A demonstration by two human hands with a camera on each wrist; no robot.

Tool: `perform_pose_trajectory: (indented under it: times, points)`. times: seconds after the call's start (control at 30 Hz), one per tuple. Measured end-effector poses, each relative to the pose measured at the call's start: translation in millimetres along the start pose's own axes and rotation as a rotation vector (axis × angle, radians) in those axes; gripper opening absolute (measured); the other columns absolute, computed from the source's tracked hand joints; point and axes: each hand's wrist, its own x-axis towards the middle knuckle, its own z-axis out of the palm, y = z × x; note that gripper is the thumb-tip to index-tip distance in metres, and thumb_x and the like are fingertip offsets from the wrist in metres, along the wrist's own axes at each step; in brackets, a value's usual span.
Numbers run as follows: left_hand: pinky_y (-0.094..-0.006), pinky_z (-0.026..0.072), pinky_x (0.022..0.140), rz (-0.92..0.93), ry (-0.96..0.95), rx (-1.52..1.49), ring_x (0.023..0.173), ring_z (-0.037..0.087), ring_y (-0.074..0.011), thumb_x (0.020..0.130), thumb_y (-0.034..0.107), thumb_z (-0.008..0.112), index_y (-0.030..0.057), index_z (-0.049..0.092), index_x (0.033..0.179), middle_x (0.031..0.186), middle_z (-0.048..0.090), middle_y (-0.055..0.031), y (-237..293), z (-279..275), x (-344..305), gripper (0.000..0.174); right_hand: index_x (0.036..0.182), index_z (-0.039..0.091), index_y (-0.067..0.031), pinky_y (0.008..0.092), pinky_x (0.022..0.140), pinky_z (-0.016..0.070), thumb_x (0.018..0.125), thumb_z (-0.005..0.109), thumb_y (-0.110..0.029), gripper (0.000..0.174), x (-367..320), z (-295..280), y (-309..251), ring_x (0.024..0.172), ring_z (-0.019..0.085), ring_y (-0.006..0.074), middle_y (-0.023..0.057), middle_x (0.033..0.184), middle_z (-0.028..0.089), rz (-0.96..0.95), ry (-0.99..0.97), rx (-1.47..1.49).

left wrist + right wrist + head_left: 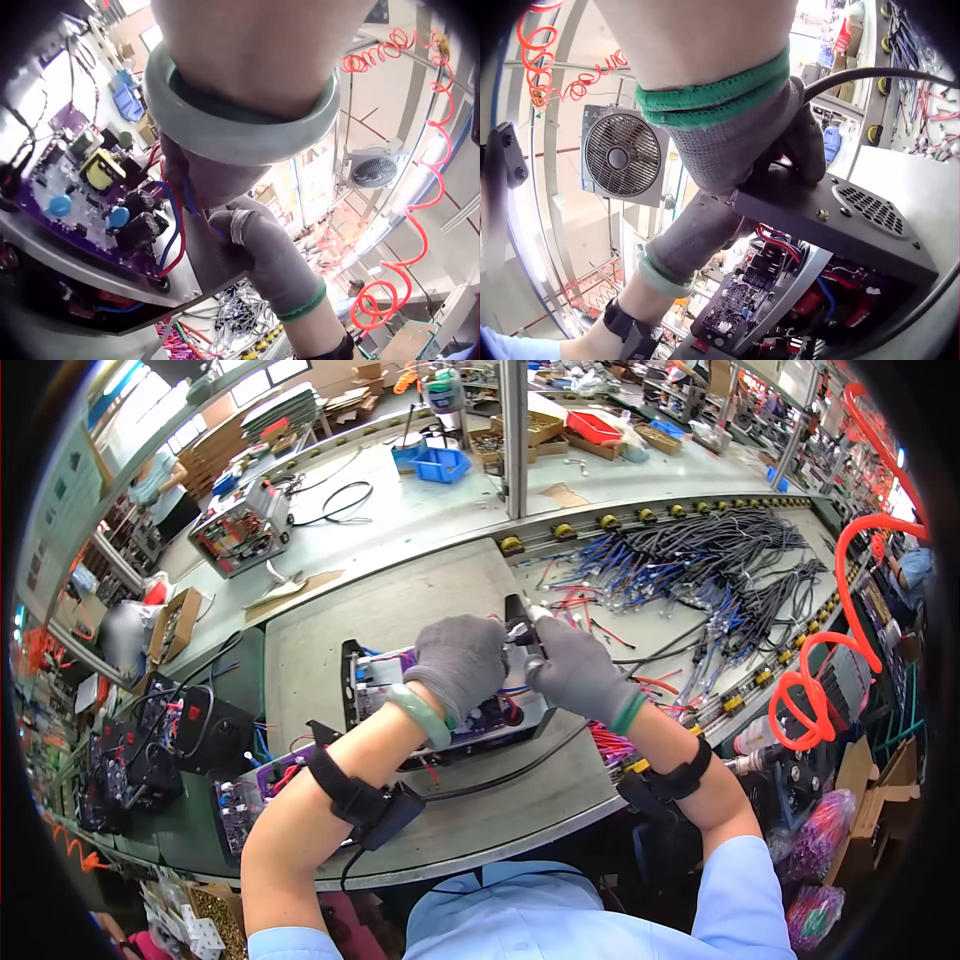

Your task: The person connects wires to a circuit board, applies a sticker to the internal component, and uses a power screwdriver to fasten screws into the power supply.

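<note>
An open metal unit (pixel 368 682) with a purple circuit board (pixel 67 187) lies on the grey bench in front of me. At its far end stands a black vented panel (pixel 855 217). My gloved left hand (pixel 458 660) curls over the top of that end, fingertips hidden, a green bangle (pixel 240 131) on the wrist. My gloved right hand (pixel 578 672) grips the panel's upper edge (pixel 517 622) right beside it; the two gloves touch. A black cable (pixel 870 73) comes out by the right fingers. Red and blue wires (pixel 176 225) run from the board past the left hand (pixel 214 184).
A second open unit (pixel 250 790) and black boxes (pixel 215 725) sit front left. A mass of loose wires (pixel 700 560) covers the bench to the right, beside an orange coiled hose (pixel 830 690). Another unit (pixel 240 525) and a blue bin (pixel 440 465) stand at the back.
</note>
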Motion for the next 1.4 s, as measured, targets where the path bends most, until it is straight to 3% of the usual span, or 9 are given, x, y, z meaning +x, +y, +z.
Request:
perform_pose_trajectory:
  times: [0.3, 0.63, 0.83, 1.0, 1.1, 1.17, 1.27, 1.37, 1.4]
  points:
    - [-0.0479, 0.0511, 0.066, -0.005, 0.209, -0.157, 0.069, 0.066, -0.0391, 0.083, 0.02, 0.061, 0.0053, 0.067, 0.078, 0.071, 0.065, -0.0197, -4.4, 10.4, -13.2, 0.016, 0.116, 0.051, 0.0021, 0.0477, 0.079, 0.0526, 0.084, 0.058, -0.025, 0.043, 2.5, 7.2, 9.1, 0.091, 0.065, 0.0398, 0.0234, 0.099, 0.06, -0.075, 0.009, -0.074]
    - [-0.0491, 0.0493, 0.064, -0.002, 0.121, -0.103, 0.068, 0.065, -0.039, 0.081, 0.018, 0.063, 0.0038, 0.065, 0.076, 0.07, 0.064, -0.0199, -1.9, 5.3, -7.9, 0.015, 0.119, 0.05, 0.0036, 0.0477, 0.073, 0.0528, 0.084, 0.059, -0.025, 0.046, 5.3, 12.8, 19.3, 0.086, 0.065, 0.0393, 0.0241, 0.102, 0.057, -0.167, 0.077, -0.006]
    - [-0.0497, 0.0476, 0.061, 0.078, 0.262, -0.182, 0.065, 0.063, -0.039, 0.081, 0.017, 0.063, 0.0034, 0.064, 0.076, 0.069, 0.063, -0.0191, -8.9, 20.2, -8.6, 0.015, 0.125, 0.048, 0.0055, 0.0475, 0.074, 0.0535, 0.083, 0.057, -0.022, 0.051, 4.9, 13.5, 17.2, 0.086, 0.065, 0.0392, 0.0237, 0.104, 0.057, -0.153, 0.039, -0.051]
    - [-0.046, 0.0498, 0.059, 0.201, 0.37, -0.046, 0.065, 0.064, -0.0361, 0.081, 0.016, 0.063, 0.0051, 0.063, 0.075, 0.07, 0.063, -0.0169, -5.0, 35.5, 1.5, 0.013, 0.122, 0.05, 0.0037, 0.0477, 0.073, 0.0537, 0.082, 0.058, -0.021, 0.048, 3.2, 22.7, 16.9, 0.085, 0.065, 0.0392, 0.023, 0.103, 0.058, -0.164, 0.165, -0.023]
    - [-0.0454, 0.0508, 0.06, 0.221, 0.285, -0.031, 0.067, 0.065, -0.0349, 0.082, 0.016, 0.063, 0.0058, 0.063, 0.074, 0.07, 0.063, -0.0153, -6.2, 22.6, -2.2, 0.013, 0.123, 0.05, 0.0033, 0.0472, 0.072, 0.0535, 0.084, 0.057, -0.021, 0.046, 2.7, 15.2, 15.6, 0.087, 0.065, 0.0386, 0.0219, 0.101, 0.06, -0.178, 0.1, -0.043]
    - [-0.0458, 0.051, 0.062, 0.208, 0.211, 0.015, 0.071, 0.066, -0.0345, 0.082, 0.016, 0.062, 0.0059, 0.063, 0.077, 0.075, 0.064, -0.0154, -1.4, 8.6, -12.6, 0.012, 0.12, 0.053, 0.0014, 0.0455, 0.071, 0.0531, 0.087, 0.058, -0.023, 0.041, -1.5, 6.0, 18.3, 0.085, 0.065, 0.0371, 0.02, 0.097, 0.061, -0.2, 0.091, -0.038]
    - [-0.0457, 0.0511, 0.064, 0.113, 0.166, 0.0, 0.073, 0.066, -0.0345, 0.083, 0.017, 0.062, 0.0061, 0.063, 0.081, 0.08, 0.065, -0.0161, 5.8, -11.8, -28.1, 0.011, 0.102, 0.064, -0.0047, 0.0438, 0.065, 0.0496, 0.084, 0.069, -0.021, 0.025, -8.9, -14.0, 5.4, 0.076, 0.062, 0.0361, 0.0154, 0.088, 0.061, -0.478, 0.416, 0.063]
    - [-0.0469, 0.0508, 0.066, 0.15, 0.221, 0.035, 0.074, 0.065, -0.0365, 0.085, 0.018, 0.062, 0.005, 0.062, 0.083, 0.084, 0.064, -0.0185, 7.7, -19.4, -35.1, 0.013, 0.092, 0.065, -0.0082, 0.0404, 0.066, 0.0513, 0.081, 0.071, -0.022, 0.019, -2.3, -26.9, -11.7, 0.076, 0.064, 0.0284, 0.0084, 0.084, 0.063, -0.589, 0.404, -0.138]
    - [-0.0423, 0.051, 0.064, 0.164, 0.282, -0.034, 0.071, 0.066, -0.0308, 0.087, 0.017, 0.063, 0.004, 0.063, 0.086, 0.082, 0.066, -0.0155, 6.3, -18.8, -35.9, 0.013, 0.083, 0.066, -0.0097, 0.0399, 0.064, 0.0502, 0.08, 0.071, -0.02, 0.012, 2.4, -29.4, -12.2, 0.074, 0.064, 0.0274, 0.0066, 0.078, 0.062, -0.592, 0.405, -0.136]
